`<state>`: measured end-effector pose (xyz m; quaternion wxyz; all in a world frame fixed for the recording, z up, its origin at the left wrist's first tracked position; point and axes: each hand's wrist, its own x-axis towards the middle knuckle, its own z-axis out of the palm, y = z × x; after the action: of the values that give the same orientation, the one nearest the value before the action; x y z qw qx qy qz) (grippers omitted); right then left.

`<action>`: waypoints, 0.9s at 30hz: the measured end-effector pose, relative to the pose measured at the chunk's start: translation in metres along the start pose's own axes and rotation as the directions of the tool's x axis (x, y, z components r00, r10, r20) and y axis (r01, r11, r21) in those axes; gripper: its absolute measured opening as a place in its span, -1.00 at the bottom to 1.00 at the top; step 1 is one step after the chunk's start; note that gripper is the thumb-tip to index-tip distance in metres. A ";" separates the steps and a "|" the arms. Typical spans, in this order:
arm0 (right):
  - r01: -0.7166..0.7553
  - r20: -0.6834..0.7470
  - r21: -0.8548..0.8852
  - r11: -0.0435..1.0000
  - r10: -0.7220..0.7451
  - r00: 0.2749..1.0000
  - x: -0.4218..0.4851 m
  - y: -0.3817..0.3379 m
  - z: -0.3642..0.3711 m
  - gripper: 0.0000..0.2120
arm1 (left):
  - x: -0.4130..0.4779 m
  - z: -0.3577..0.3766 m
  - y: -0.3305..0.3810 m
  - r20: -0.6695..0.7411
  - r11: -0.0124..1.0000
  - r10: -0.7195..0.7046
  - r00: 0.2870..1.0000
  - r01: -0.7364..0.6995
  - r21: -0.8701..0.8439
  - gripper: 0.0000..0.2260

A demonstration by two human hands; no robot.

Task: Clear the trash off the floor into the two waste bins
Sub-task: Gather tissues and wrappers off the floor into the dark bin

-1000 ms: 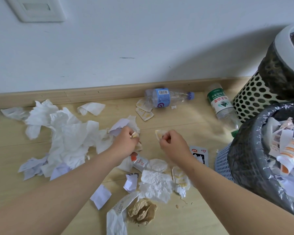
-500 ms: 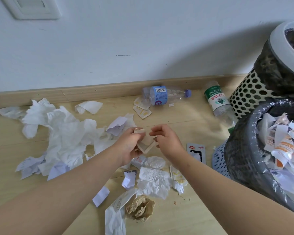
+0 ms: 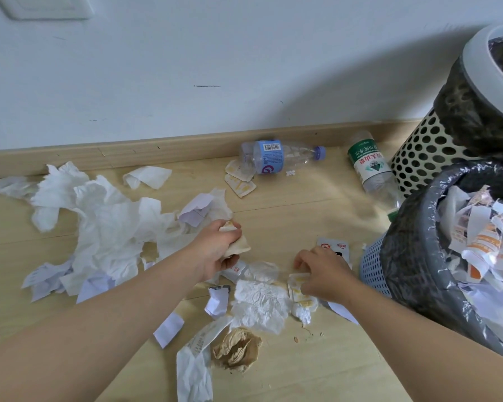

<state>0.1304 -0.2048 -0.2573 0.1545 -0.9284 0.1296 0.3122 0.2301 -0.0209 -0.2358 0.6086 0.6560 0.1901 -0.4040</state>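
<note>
Both hands down in floor trash, bins at right.
Left hand (image 3: 217,250) grips a crumpled beige wrapper (image 3: 238,245), fingers curled tight round it, just above the floor (image 3: 288,210) mid-scene. Right hand (image 3: 324,274) has bent fingertips on a yellow-marked packet (image 3: 298,288) lying on the floor; cannot tell if it's pinched. Near bin (image 3: 373,268), black-lined and stuffed with paper, is just right of the right hand; perforated bin (image 3: 418,152) stands behind it by the wall. White tissue pile (image 3: 105,221) spreads left. Blue-label bottle (image 3: 269,156) and green-label bottle (image 3: 368,163) lie far, near the skirting. Brown paper wad (image 3: 237,349) and flat tissue (image 3: 259,303) sit near, between the arms.
</note>
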 end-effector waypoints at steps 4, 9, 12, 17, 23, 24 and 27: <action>0.061 -0.049 -0.078 0.995 -0.064 0.997 0.000 -0.005 0.005 -0.73 | 0.001 -0.001 -0.001 -0.040 0.999 -0.021 0.999 0.022 0.029 -0.94; 0.003 -0.015 -0.005 1.000 -0.003 1.000 0.003 -0.004 0.006 -0.92 | 0.001 -0.003 -0.003 -0.061 0.996 -0.023 0.998 0.028 0.086 -0.88; -0.090 -0.005 0.202 0.975 0.093 0.996 0.007 -0.003 0.006 -0.78 | 0.003 -0.003 -0.002 -0.083 0.998 0.007 0.997 -0.002 0.063 -0.86; -0.091 -0.182 0.693 0.715 0.296 0.938 0.016 -0.013 -0.012 -0.82 | 0.004 -0.005 -0.002 -0.073 1.000 0.013 0.997 -0.012 0.020 -0.90; -0.037 -0.002 0.991 0.130 0.290 0.957 0.015 -0.049 -0.040 -0.88 | 0.005 -0.008 -0.005 -0.034 0.999 0.022 0.999 -0.024 -0.031 -0.92; -0.043 0.019 0.995 0.095 0.240 0.971 0.014 -0.054 -0.043 -0.89 | 0.005 -0.008 -0.005 -0.021 0.999 0.021 1.000 -0.022 -0.048 -0.91; -0.056 0.040 0.987 0.149 0.109 0.993 0.012 -0.067 -0.046 -0.90 | 0.004 -0.007 -0.004 0.022 0.996 0.015 1.000 -0.014 -0.085 -0.89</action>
<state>0.1865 -0.1621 -0.2161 0.7009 -0.6022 0.3549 0.1421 0.2314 -0.0149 -0.2422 0.6409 0.6262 0.1955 -0.3985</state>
